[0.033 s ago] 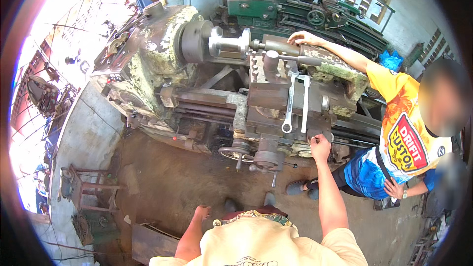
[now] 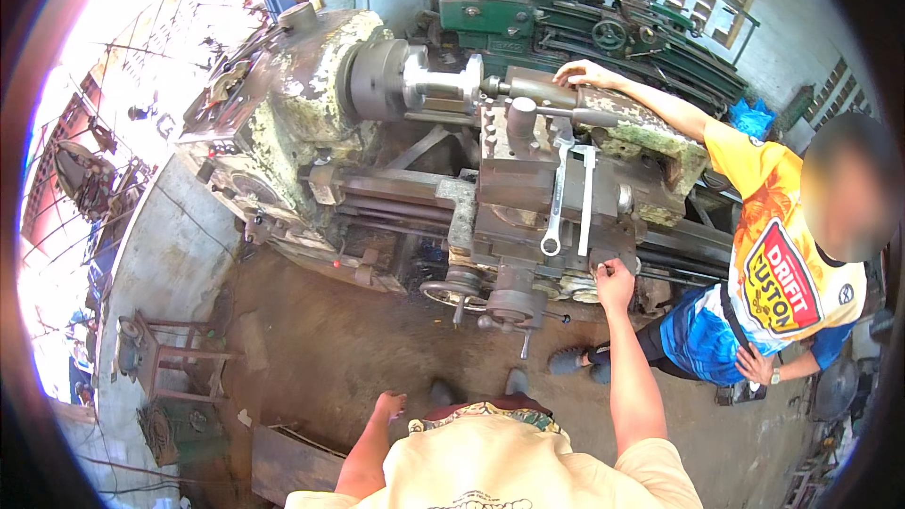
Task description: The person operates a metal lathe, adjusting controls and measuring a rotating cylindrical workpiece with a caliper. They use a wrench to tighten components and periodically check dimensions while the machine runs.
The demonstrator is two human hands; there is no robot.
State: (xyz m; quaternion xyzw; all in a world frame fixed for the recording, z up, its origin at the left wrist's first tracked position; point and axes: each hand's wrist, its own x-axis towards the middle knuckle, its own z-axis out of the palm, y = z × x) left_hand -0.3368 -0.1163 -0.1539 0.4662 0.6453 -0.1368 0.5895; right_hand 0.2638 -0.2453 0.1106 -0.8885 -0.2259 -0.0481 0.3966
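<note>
My right hand (image 2: 615, 285) is closed, fingers pinched together against the right front of the lathe carriage (image 2: 514, 226); whatever they grip is too small to make out. Just behind it, a combination wrench (image 2: 554, 212) and a silver caliper (image 2: 586, 198) lie side by side on the carriage. My left hand (image 2: 389, 404) hangs low beside my body, away from the machine, its fingers loosely curled with nothing seen in them. A shiny flanged metal workpiece (image 2: 443, 85) sits between the chuck (image 2: 377, 80) and the tailstock (image 2: 542, 85).
On the right stands a co-worker in a colourful shirt (image 2: 773, 188), one hand (image 2: 584, 73) resting on the tailstock. Handwheels (image 2: 514, 302) jut from the carriage front. Behind is a green lathe (image 2: 490, 14). A wooden stool (image 2: 184, 358) is at the left.
</note>
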